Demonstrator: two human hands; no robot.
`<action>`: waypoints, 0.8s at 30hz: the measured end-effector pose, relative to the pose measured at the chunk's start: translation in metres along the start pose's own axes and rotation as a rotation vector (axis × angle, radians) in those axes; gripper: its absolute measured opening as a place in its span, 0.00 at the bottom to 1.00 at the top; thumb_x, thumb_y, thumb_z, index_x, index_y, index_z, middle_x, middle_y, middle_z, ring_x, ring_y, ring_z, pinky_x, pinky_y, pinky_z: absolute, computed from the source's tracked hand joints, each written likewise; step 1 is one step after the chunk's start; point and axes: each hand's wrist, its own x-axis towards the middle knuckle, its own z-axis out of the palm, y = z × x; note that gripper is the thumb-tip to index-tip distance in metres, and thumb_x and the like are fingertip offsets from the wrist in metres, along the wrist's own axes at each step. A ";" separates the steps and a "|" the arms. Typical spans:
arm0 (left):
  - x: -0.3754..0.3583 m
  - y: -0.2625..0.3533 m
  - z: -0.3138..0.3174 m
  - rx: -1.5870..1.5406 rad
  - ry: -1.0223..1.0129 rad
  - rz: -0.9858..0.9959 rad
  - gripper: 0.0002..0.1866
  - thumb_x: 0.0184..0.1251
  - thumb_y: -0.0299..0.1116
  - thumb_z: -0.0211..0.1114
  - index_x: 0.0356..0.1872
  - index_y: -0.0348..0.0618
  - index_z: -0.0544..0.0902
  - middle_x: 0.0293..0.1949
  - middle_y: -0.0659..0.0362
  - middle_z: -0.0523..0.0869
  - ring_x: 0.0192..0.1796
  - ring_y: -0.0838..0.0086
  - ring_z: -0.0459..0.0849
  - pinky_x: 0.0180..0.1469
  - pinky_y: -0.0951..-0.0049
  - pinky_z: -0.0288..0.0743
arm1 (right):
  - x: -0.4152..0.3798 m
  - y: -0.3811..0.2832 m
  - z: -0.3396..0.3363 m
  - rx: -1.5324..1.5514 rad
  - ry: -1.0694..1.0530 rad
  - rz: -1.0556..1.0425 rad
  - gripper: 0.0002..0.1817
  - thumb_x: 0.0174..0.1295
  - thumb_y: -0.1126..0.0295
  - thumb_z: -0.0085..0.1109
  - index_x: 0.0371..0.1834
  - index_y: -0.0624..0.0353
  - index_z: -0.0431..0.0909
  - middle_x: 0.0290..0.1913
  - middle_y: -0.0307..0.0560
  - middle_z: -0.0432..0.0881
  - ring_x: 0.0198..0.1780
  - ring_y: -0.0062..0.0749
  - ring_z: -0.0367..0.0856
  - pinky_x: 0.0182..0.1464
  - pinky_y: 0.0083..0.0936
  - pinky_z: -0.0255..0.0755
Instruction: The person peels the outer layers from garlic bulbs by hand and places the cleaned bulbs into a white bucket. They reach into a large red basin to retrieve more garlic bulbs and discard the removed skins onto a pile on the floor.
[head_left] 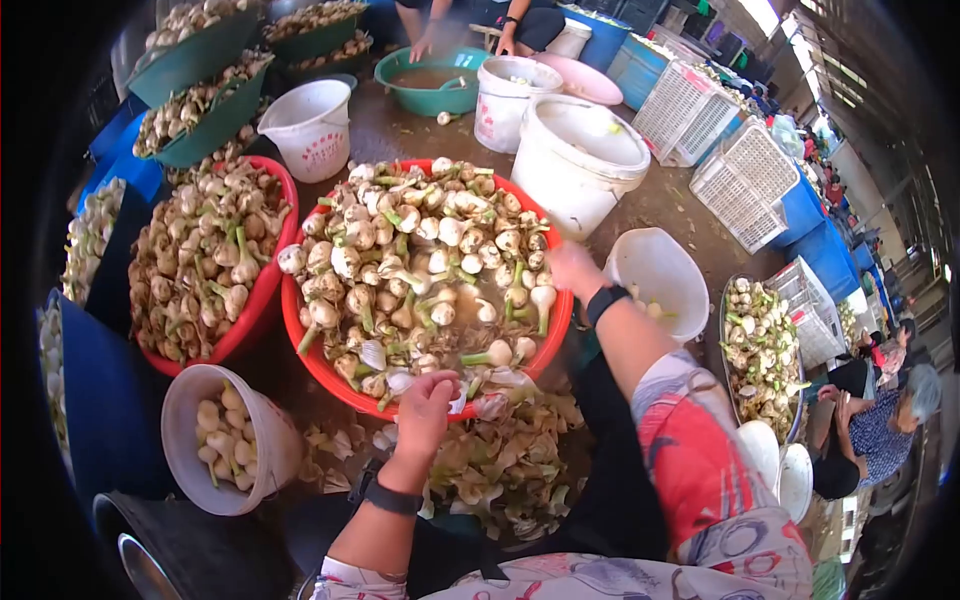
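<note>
A red basin (340, 384) of garlic bulbs (405, 250), with stems and murky water, stands in front of me. My left hand (425, 405) is at its near rim, thumb and fingers pinched together. A thin white scrap that looks like garlic skin (458, 399) shows at those fingertips. Over the right rim is my right hand (577, 270), smeared by motion, so its fingers and anything in them cannot be made out. The closest thing to it is a whitish bucket (690, 290) with a few pale pieces inside. Loose garlic peelings (505, 465) lie heaped below the basin.
A second red basin (287, 215) of garlic is at left, near a bucket of peeled bulbs (226, 440). White buckets (575, 185) and a green basin (430, 97) stand beyond; another person's hands (420, 45) are over it. White crates (690, 110) line the right.
</note>
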 end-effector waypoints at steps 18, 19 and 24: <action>0.027 0.005 -0.008 -0.613 -0.281 -0.387 0.22 0.62 0.43 0.53 0.50 0.38 0.68 0.32 0.56 0.80 0.29 0.75 0.78 0.31 0.80 0.71 | -0.099 -0.106 -0.048 1.014 0.052 0.167 0.14 0.51 0.63 0.54 0.33 0.64 0.73 0.28 0.56 0.76 0.33 0.47 0.76 0.34 0.33 0.68; 0.025 0.011 -0.009 -0.728 -0.355 -0.409 0.23 0.62 0.45 0.53 0.51 0.40 0.66 0.31 0.56 0.80 0.27 0.76 0.78 0.29 0.81 0.71 | -0.111 -0.130 -0.051 0.984 0.237 0.057 0.12 0.52 0.64 0.54 0.33 0.63 0.73 0.28 0.56 0.77 0.33 0.47 0.76 0.35 0.33 0.68; -0.002 0.028 -0.011 -0.530 -0.386 -0.156 0.21 0.62 0.46 0.52 0.50 0.45 0.65 0.32 0.56 0.80 0.26 0.78 0.78 0.24 0.84 0.70 | -0.143 -0.170 -0.075 0.979 0.494 -0.079 0.09 0.54 0.68 0.52 0.34 0.62 0.75 0.27 0.53 0.77 0.33 0.47 0.76 0.35 0.33 0.68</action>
